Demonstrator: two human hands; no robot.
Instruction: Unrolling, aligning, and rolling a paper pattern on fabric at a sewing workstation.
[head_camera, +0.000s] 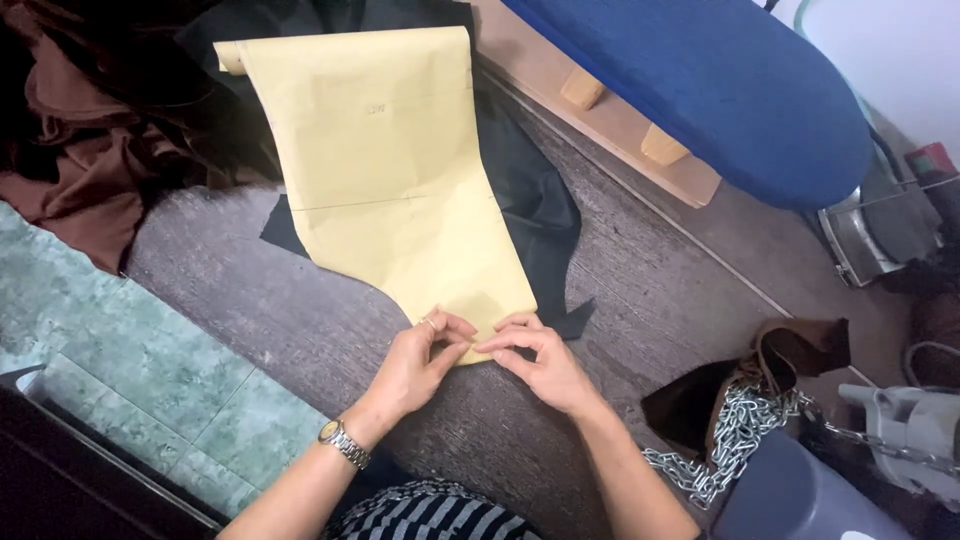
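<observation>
In the head view, a long yellow paper pattern (385, 170) is laid on a grey wooden table (300, 320), over a piece of black fabric (535, 210) that shows along its right edge and under its near end. The near end of the pattern is held by both hands. The left hand (425, 360) is closed on the paper corner, with thumb and fingers pinched together; a wristwatch (343, 443) is worn on this wrist. The right hand (540, 360) is pressed on the same edge, its fingertips bent down onto the paper, just beside the left hand.

The step in hand is judged to be the fixing or aligning of the pattern's narrow end on the fabric. For the next move, the paper edge must be kept flat and unmoved on the cloth.

At the right, a metal chain (735, 435) and brown fabric (790, 350) are seen, and a blue ironing board (730, 80) above.
</observation>
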